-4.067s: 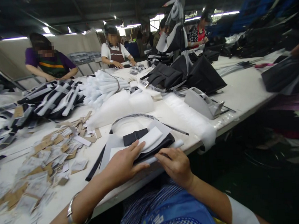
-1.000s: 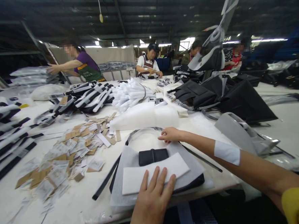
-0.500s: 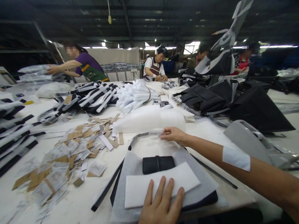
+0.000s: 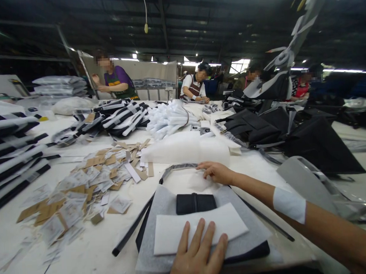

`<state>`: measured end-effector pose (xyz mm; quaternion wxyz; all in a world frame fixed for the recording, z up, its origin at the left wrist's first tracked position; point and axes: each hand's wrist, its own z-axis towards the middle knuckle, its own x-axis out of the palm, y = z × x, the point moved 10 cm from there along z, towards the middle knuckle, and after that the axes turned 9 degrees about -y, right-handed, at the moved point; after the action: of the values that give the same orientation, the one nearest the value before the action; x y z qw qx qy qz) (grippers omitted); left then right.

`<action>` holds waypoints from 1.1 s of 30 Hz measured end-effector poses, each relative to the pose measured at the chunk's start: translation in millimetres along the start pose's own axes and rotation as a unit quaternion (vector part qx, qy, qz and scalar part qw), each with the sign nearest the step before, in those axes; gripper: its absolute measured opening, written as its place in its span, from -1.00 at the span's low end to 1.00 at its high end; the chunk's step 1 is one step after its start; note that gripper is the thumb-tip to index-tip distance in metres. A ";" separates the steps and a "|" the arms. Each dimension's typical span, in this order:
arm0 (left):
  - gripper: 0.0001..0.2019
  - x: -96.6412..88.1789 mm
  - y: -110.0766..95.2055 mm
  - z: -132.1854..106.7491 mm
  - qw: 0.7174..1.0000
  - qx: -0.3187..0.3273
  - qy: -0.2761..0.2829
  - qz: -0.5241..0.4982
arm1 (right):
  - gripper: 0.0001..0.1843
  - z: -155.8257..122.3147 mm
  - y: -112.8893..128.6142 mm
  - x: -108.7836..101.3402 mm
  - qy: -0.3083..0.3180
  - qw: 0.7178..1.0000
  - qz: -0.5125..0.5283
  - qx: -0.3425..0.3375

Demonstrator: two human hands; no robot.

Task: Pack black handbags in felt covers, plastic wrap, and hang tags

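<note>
A dark handbag (image 4: 248, 251) lies flat on the table with a sheet of thin white tissue paper (image 4: 162, 200) over it. The bag's dark buckled flap (image 4: 195, 203) shows above a white foam sheet (image 4: 167, 237). My left hand (image 4: 199, 251) rests flat on that foam with its fingers spread. Beyond the flap arches the bag's handle (image 4: 175, 167), covered in greyish wrap. My right hand (image 4: 218, 173) is at the handle's right part, fingers stretched and thumb apart; whether the fingertips touch the wrap is unclear. Dark strap ends (image 4: 133, 229) stick out at both sides.
Paper tags (image 4: 80, 182) are scattered at left, beside stacked wrapped bags (image 4: 14, 164). White foam sheets (image 4: 186, 147) and a bundle of white rolls (image 4: 169, 119) lie ahead. Black bag pieces (image 4: 313, 141) fill the right. Several co-workers (image 4: 119, 79) stand across the table.
My right hand's pinched fingers have opened out by the handle. My left hand stays on the foam. The co-worker at left has let go of the plastic-wrapped stack and straightened up.
</note>
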<state>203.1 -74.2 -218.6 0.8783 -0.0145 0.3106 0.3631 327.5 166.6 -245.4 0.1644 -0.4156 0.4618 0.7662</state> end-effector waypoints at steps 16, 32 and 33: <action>-0.61 0.4 -3.0 0.7 1.000 0.020 0.011 0.002 | -0.64 6.5 -9.6 1.6 0.037 0.980 -0.183 0.063; -0.67 -1.1 0.7 -1.6 0.997 -0.029 -0.061 -0.020 | -0.84 43.2 5.7 -9.7 0.095 0.955 -0.277 0.047; -0.67 -1.0 1.0 -2.0 0.998 -0.029 -0.058 -0.019 | -0.84 44.8 7.7 -10.0 0.095 0.956 -0.275 0.044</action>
<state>200.9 -74.6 -219.4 0.9009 -0.0248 0.2480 0.3553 306.9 201.7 -222.9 0.3423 -0.5901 0.3763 0.6269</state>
